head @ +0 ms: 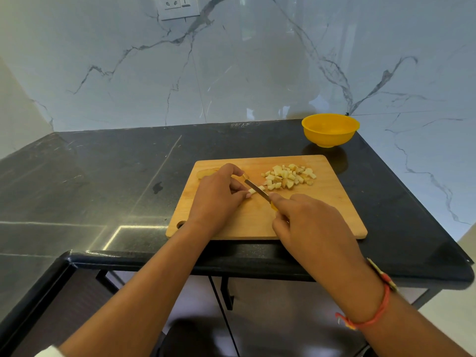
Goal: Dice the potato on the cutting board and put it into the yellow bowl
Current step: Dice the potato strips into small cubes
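Potato strip on the cutting board is pinched steady by the left hand. Right hand grips the knife, cubing it.

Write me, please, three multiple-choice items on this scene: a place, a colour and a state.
1. Where does the round yellow plastic bowl stand? A. on the rectangular wooden cutting board B. on the black stone counter beyond the board's far right corner C. on a shelf
2. What colour is the thin cord on the right wrist? A. blue B. red-orange C. green
3. The bowl is: A. empty B. heaped with dice C. lidded
B: it sits on the counter, off the board. B: the cord shows red-orange. A: its inside is bare; the pale potato dice lie piled on the board.
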The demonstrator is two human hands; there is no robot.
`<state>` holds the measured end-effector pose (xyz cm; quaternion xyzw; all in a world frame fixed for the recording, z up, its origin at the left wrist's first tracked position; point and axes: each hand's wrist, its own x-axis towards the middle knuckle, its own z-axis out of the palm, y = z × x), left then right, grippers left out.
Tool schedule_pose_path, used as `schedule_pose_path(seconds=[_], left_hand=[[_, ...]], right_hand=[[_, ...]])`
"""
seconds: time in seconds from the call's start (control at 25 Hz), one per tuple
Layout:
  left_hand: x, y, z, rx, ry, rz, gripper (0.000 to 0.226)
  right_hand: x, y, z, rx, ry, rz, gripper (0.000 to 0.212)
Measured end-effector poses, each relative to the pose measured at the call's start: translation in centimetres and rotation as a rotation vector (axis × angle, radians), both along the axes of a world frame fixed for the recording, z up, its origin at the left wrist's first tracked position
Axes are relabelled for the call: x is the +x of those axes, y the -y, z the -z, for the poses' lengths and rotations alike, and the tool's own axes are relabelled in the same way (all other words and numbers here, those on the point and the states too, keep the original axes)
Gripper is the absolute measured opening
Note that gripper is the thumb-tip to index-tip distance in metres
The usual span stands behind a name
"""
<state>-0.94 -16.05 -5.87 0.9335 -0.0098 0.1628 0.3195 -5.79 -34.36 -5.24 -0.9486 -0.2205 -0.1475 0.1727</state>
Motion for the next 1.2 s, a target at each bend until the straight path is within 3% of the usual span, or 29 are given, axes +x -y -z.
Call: schedule_pose_path(seconds=[0.56, 0.8, 1.2], left_hand=[[0.2, 0.2, 0.4, -0.003, 0.011, -0.006, 0.033], [0.7, 0.8, -0.2, 0.001, -0.008, 0.047, 0.04], [2.4, 3.9, -0.5, -0.033, 0.01, 0.064, 0.039]], right_hand=[[-1.6, 2.4, 0.0, -0.124, -0.03, 0.029, 0.047], [-0.7, 3.2, 0.9, 0.1, 0.041, 0.086, 0.041], [1.1, 2.8, 1.7, 0.257, 0.06, 0.163, 0.044]])
